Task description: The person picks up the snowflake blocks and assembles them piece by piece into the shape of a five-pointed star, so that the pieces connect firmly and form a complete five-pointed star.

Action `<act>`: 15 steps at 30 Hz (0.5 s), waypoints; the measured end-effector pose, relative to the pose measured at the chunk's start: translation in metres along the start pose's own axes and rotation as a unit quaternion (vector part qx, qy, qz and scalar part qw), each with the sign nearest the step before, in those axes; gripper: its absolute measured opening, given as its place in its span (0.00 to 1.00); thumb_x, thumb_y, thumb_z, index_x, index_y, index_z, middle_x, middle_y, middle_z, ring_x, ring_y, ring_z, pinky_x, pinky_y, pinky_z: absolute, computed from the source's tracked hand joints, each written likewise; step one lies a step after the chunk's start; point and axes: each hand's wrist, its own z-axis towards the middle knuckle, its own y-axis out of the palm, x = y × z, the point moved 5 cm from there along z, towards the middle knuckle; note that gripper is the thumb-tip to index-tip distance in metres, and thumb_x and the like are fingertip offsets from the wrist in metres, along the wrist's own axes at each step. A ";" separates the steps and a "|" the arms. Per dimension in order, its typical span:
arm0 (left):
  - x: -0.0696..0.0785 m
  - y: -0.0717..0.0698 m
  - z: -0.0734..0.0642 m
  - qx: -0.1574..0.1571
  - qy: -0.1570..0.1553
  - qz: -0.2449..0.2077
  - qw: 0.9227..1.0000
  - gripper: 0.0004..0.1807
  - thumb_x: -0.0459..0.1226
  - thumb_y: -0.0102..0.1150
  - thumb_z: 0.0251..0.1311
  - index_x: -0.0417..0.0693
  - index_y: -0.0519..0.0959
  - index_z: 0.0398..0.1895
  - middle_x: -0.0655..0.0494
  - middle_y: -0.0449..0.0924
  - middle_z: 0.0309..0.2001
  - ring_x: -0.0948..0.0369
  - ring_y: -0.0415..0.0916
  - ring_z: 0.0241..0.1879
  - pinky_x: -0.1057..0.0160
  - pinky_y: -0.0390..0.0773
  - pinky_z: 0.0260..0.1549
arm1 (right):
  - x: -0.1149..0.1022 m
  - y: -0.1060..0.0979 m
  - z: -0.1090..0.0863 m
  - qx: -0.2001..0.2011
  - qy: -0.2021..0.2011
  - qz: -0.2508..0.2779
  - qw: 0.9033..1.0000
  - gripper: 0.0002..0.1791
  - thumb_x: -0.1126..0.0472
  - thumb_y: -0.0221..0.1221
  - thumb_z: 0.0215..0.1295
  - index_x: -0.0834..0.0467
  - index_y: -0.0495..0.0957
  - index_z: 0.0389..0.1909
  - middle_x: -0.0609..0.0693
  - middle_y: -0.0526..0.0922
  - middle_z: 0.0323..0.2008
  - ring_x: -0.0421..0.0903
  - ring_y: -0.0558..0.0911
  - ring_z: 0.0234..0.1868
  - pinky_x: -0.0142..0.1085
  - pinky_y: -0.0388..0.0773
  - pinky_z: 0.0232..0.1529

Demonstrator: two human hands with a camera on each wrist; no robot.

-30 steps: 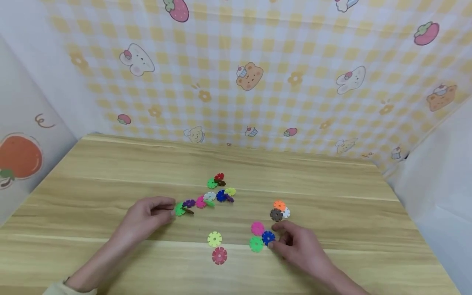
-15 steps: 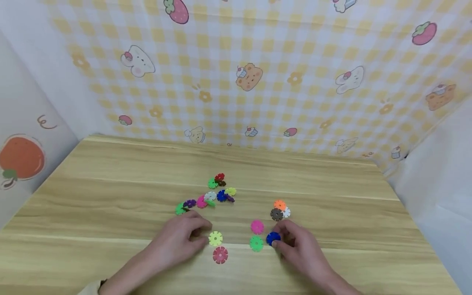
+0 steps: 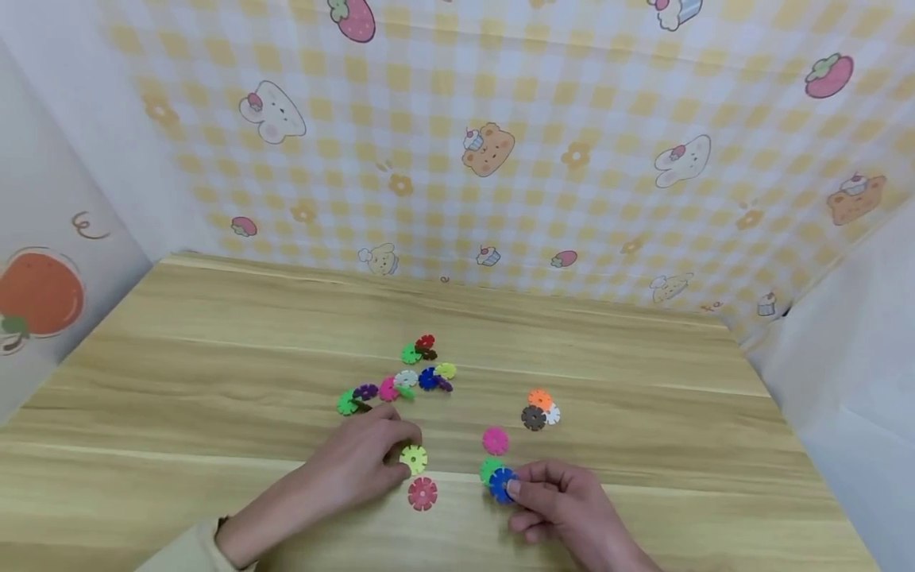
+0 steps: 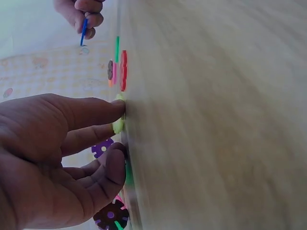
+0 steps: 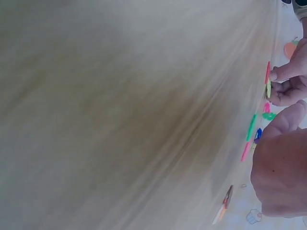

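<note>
My right hand [image 3: 568,504] pinches a blue notched building disc [image 3: 500,491] between thumb and fingers. The blue disc is raised over a green disc [image 3: 488,467] and partly covers it in the head view. A pink disc [image 3: 496,440] lies just beyond. My left hand [image 3: 357,454] has thumb and finger at opposite edges of a yellow disc [image 3: 415,459], low at the tabletop; in the left wrist view the thumb lies against this yellow disc [image 4: 118,126]. Right below it is a red disc [image 3: 422,494], flat on the table.
Several joined disc clusters stand behind the left hand, among them a green disc [image 3: 347,402], a pink disc [image 3: 388,388] and a red disc [image 3: 425,342]. At right, an orange disc [image 3: 539,399], a dark brown disc [image 3: 533,418] and a white disc [image 3: 554,414] sit together on the wooden table [image 3: 643,381].
My left hand has come right from the green and purple cluster to the yellow disc. My right hand has lifted the blue disc from beside the green one and brought it over it.
</note>
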 end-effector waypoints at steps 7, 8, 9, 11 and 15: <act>-0.005 -0.006 0.001 -0.017 0.009 -0.054 0.998 0.14 0.24 0.66 0.50 0.54 0.82 0.31 0.67 0.76 0.27 0.67 0.70 0.29 0.68 0.74 0.29 | -0.009 0.008 0.000 0.007 -0.012 -0.003 1.000 0.19 0.56 0.64 0.69 0.69 0.80 0.50 0.52 0.89 0.37 0.43 0.87 0.34 0.36 0.85 0.38; -0.006 -0.007 0.000 -0.019 0.009 -0.065 0.998 0.14 0.23 0.66 0.50 0.54 0.82 0.31 0.67 0.77 0.27 0.68 0.71 0.29 0.69 0.76 0.30 | -0.010 0.008 0.001 0.008 -0.013 0.000 1.000 0.19 0.56 0.64 0.69 0.69 0.81 0.50 0.51 0.89 0.37 0.43 0.87 0.34 0.36 0.85 0.38; -0.007 -0.009 0.000 -0.018 0.009 -0.072 0.997 0.14 0.24 0.66 0.51 0.54 0.82 0.31 0.68 0.78 0.28 0.69 0.72 0.30 0.69 0.76 0.31 | -0.011 0.009 0.001 0.007 -0.016 0.004 1.000 0.19 0.57 0.64 0.69 0.68 0.81 0.50 0.51 0.89 0.37 0.42 0.87 0.34 0.35 0.85 0.39; -0.007 -0.012 -0.001 -0.014 0.005 -0.083 0.996 0.13 0.25 0.67 0.52 0.54 0.83 0.31 0.68 0.79 0.28 0.70 0.73 0.30 0.70 0.77 0.31 | -0.011 0.010 0.002 0.005 -0.021 0.010 1.000 0.18 0.57 0.64 0.68 0.68 0.82 0.49 0.51 0.90 0.38 0.41 0.87 0.33 0.34 0.85 0.38; 0.000 -0.018 -0.001 0.011 0.003 -0.097 0.995 0.10 0.28 0.68 0.55 0.54 0.85 0.34 0.68 0.80 0.29 0.72 0.73 0.30 0.70 0.77 0.31 | -0.010 0.016 0.003 -0.002 -0.028 0.018 0.999 0.15 0.59 0.62 0.70 0.68 0.82 0.46 0.53 0.90 0.37 0.41 0.88 0.32 0.35 0.85 0.37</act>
